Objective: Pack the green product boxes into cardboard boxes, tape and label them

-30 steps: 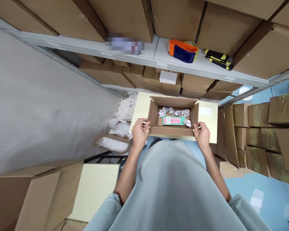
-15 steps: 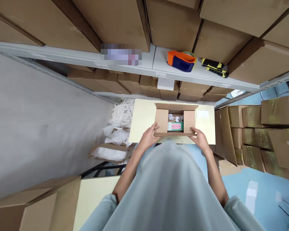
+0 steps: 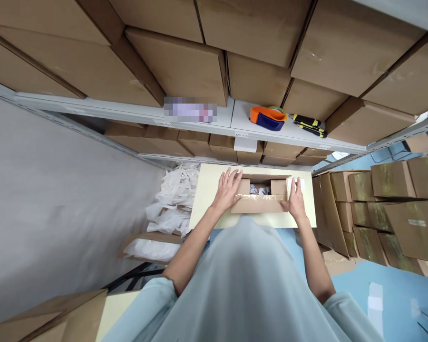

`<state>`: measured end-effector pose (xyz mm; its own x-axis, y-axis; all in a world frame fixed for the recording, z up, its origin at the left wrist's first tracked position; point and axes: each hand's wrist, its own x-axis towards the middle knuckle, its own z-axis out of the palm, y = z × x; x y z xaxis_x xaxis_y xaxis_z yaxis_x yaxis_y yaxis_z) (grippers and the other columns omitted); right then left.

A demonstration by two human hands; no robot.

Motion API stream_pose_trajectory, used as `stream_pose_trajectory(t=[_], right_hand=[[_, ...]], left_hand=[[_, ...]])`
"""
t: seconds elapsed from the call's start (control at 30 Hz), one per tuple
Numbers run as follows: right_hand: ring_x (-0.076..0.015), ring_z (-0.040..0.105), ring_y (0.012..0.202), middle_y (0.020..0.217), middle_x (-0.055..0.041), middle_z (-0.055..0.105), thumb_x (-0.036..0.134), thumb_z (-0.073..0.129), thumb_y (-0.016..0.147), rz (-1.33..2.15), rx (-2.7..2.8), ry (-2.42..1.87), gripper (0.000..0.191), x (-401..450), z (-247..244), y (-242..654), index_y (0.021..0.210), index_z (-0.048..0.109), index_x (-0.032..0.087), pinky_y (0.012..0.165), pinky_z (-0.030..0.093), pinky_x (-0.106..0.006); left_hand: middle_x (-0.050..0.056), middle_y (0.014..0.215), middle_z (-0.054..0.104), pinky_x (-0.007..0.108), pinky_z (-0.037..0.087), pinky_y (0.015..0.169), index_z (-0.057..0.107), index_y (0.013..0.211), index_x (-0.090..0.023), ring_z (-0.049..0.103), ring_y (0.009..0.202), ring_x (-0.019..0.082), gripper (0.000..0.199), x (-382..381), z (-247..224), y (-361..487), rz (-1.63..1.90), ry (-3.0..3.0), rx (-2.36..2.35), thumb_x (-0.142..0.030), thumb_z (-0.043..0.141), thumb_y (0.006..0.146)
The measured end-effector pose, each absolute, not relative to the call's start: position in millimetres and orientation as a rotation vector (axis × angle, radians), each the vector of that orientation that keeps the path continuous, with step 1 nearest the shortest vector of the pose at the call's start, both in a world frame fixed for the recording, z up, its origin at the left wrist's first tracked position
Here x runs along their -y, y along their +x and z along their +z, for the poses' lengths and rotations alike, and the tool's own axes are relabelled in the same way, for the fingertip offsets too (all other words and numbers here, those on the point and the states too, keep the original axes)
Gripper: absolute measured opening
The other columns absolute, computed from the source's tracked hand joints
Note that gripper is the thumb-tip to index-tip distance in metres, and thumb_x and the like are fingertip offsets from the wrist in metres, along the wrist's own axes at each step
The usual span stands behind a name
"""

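From where I stand, a small cardboard box (image 3: 259,204) sits on a pale yellow table (image 3: 212,179), its end flaps (image 3: 278,185) folded inward, crumpled paper (image 3: 261,190) showing between them. The left hand (image 3: 226,194) rests at one front corner, fingers spread; the right hand (image 3: 294,203) at the other, thumb against cardboard, fingers raised. Each grip is open, clasping nothing. With such light contact, flaps could spring up; uneven pressure might skew the box.
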<state>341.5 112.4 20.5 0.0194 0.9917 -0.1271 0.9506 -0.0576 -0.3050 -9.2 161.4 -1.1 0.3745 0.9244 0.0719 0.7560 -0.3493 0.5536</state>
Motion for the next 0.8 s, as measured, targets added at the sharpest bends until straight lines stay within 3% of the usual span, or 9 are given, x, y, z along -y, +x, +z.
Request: stream_pose_trajectory(t=[0.13, 0.2, 0.37, 0.53, 0.8], right_hand=[[-0.0405, 0.013, 0.179, 0.192, -0.0216, 0.013, 0.032, 0.063, 0.108, 0.402, 2.296, -2.038, 0.085, -105.8, 22.0, 338.8, 0.183, 0.024, 0.02, 0.139, 0.031, -0.062], [-0.0383, 0.011, 0.18, 0.192, -0.0156, 0.02, 0.031, 0.048, 0.115, 0.469, 2.384, -2.047, 0.068, -101.6, 15.3, 336.7, 0.18, 0.036, 0.022, 0.141, 0.027, -0.061], [-0.0382, 0.013, 0.179, 0.192, -0.0123, 0.016, 0.043, 0.033, 0.12, 0.529, 2.461, -2.179, 0.067, -95.2, -12.7, 332.1, 0.183, 0.031, 0.019, 0.143, 0.024, -0.059], [-0.0372, 0.01, 0.18, 0.192, -0.0086, 0.01, 0.045, 0.028, 0.121, 0.412, 2.538, -2.202, 0.067, -94.0, -30.6, 333.6, 0.184, 0.025, 0.022, 0.143, 0.021, -0.059], [-0.0385, 0.016, 0.178, 0.191, -0.006, 0.012, 0.047, 0.026, 0.121, 0.305, 2.527, -2.155, 0.066, -95.0, -51.9, 332.2, 0.183, 0.028, 0.024, 0.142, 0.028, -0.057]], left_hand=[[0.016, 0.146, 0.072, 0.062, 0.032, 0.139, 0.075, 0.14, -0.023, 0.047, 0.164, 0.04, 0.038, -142.2, -11.9, -12.4, 0.65, 2.096, -1.458, -0.032, 0.071, 0.103], [0.014, 0.139, 0.076, 0.058, 0.044, 0.132, 0.082, 0.119, -0.024, 0.059, 0.152, 0.037, 0.023, -130.5, -22.2, -11.9, 0.653, 2.015, -1.477, -0.034, 0.063, 0.109], [0.012, 0.145, 0.074, 0.046, 0.06, 0.114, 0.082, 0.112, -0.023, 0.073, 0.129, 0.03, 0.028, -116.4, -44.1, 3.4, 0.648, 1.836, -1.627, -0.028, 0.054, 0.112], [0.012, 0.141, 0.075, 0.042, 0.062, 0.109, 0.081, 0.112, -0.022, 0.072, 0.129, 0.03, 0.03, -117.3, -48.6, 16.6, 0.585, 1.837, -1.743, -0.028, 0.051, 0.113], [0.011, 0.141, 0.075, 0.041, 0.06, 0.107, 0.079, 0.11, -0.023, 0.072, 0.126, 0.03, 0.032, -123.4, -41.9, 14.4, 0.495, 1.91, -1.779, -0.022, 0.047, 0.112]])
